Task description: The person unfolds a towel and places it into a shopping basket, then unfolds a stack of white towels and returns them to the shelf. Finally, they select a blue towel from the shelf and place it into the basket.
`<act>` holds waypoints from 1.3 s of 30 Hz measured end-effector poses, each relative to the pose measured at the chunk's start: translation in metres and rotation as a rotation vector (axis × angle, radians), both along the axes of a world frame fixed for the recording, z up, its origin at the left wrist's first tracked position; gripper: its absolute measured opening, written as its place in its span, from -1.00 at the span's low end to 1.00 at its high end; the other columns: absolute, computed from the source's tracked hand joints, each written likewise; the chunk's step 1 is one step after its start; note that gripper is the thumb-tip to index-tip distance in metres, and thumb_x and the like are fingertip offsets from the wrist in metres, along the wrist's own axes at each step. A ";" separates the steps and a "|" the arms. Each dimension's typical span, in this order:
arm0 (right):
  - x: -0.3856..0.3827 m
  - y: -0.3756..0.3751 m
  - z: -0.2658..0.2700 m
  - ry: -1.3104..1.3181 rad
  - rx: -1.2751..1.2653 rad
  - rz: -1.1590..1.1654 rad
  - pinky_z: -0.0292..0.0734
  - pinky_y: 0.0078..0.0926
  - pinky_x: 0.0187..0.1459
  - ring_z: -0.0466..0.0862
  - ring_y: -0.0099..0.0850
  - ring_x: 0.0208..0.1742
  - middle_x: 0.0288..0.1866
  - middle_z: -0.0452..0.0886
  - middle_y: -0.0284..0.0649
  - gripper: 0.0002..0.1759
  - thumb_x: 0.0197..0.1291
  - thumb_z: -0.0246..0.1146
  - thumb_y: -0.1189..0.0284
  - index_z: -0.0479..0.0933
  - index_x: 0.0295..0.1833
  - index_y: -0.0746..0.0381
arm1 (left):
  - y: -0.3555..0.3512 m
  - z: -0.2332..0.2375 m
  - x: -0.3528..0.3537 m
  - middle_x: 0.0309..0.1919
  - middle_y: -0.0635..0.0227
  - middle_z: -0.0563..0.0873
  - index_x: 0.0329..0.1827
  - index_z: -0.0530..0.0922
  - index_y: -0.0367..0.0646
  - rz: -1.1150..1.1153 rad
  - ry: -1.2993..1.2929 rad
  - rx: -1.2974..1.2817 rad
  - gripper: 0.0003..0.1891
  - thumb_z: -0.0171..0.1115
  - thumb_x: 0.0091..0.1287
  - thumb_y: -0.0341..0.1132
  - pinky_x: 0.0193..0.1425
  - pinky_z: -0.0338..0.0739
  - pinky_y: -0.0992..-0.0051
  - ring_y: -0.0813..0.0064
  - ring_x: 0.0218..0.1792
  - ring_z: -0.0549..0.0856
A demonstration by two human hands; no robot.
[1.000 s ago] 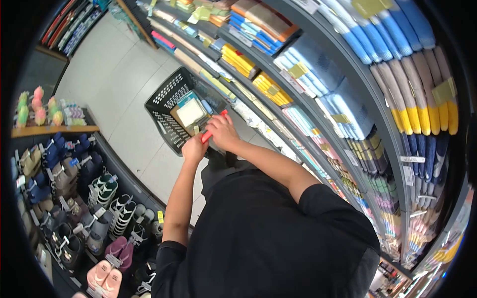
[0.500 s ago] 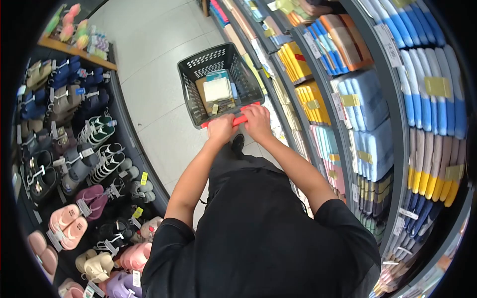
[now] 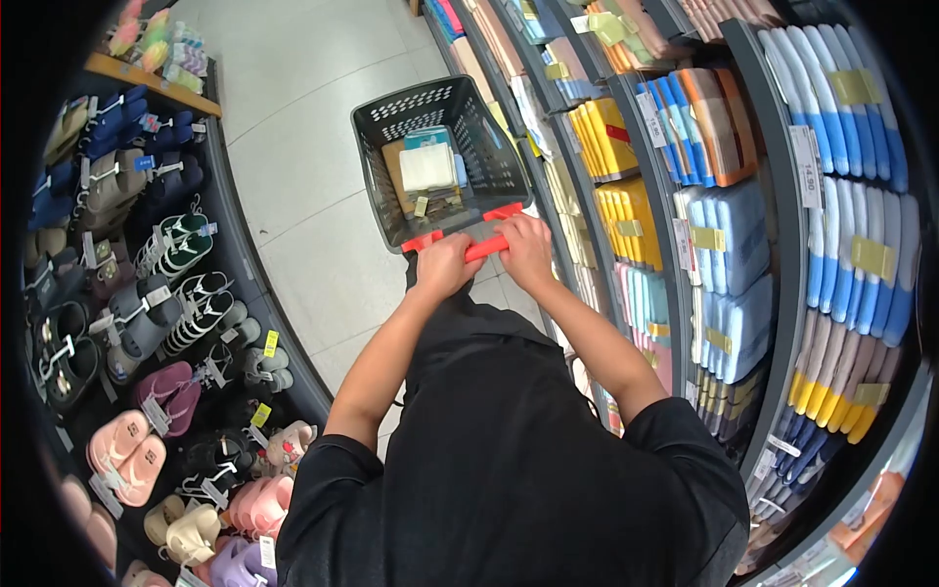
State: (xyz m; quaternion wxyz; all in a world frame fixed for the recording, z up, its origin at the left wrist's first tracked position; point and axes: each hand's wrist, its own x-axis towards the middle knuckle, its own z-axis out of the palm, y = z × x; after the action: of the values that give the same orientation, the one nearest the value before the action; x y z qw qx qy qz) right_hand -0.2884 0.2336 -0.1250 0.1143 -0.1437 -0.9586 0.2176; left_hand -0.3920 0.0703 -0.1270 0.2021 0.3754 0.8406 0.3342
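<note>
A black perforated basket [image 3: 509,181] stands in front of me with a red handle [image 3: 486,248] at its near side. My left hand [image 3: 445,265] is wrapped round the left part of that handle. On the right part my right hand [image 3: 526,250] is closed too. Inside the basket lie a white folded item [image 3: 426,168], a teal package [image 3: 427,139] and a brown flat piece [image 3: 397,176]. A small tag shows below the white item.
Racks of sandals and slippers [image 3: 125,455] line the left side. Shelves on the right hold folded towels [image 3: 724,240] in blue, yellow and orange, with price labels. Pale floor tiles [image 3: 303,147] run between them, and a wooden shelf edge [image 3: 152,83] is at the upper left.
The shelf goods have shifted down in view on the right. The basket's handle has tilted out from its rim, and both my hands sit slightly lower, still round it.
</note>
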 end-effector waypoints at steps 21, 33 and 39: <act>-0.071 0.013 0.020 -0.334 -0.116 0.146 0.36 -0.13 0.16 0.58 -0.15 -0.01 -0.21 0.62 -0.24 -0.83 -0.07 0.35 0.51 0.58 -0.30 0.11 | -0.011 -0.001 -0.086 -0.32 0.18 0.75 -0.17 0.64 -0.11 -0.272 -0.424 -0.152 -0.60 0.37 0.18 0.04 -0.15 0.60 0.15 0.11 -0.21 0.75; -0.144 0.059 -0.008 -0.770 -0.751 0.339 0.50 -0.30 0.23 0.63 -0.20 0.20 0.14 0.63 -0.06 -0.43 0.17 0.41 0.14 0.55 0.20 0.23 | -0.004 -0.029 -0.124 -0.45 0.31 0.73 -0.03 0.62 -0.21 -0.172 -0.924 -0.127 -0.59 0.34 0.32 -0.02 -0.29 0.59 0.40 0.42 -0.41 0.74; -0.203 0.079 -0.238 -0.741 -0.711 -0.056 0.62 -0.26 0.03 0.73 -0.18 0.01 -0.08 0.74 -0.04 -0.54 0.16 0.36 0.16 0.63 0.05 0.26 | 0.011 -0.127 -0.139 -0.49 0.38 0.70 -0.12 0.64 -0.22 0.216 -1.051 -0.017 -0.75 0.30 0.38 -0.19 -0.33 0.57 0.51 0.57 -0.45 0.70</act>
State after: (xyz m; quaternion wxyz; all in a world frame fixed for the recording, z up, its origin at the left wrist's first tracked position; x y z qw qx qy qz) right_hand -0.4911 0.3130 -0.3631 -0.2832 -0.2667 -0.7973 0.4616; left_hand -0.5308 0.0817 -0.2544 0.5631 0.0673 0.6626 0.4893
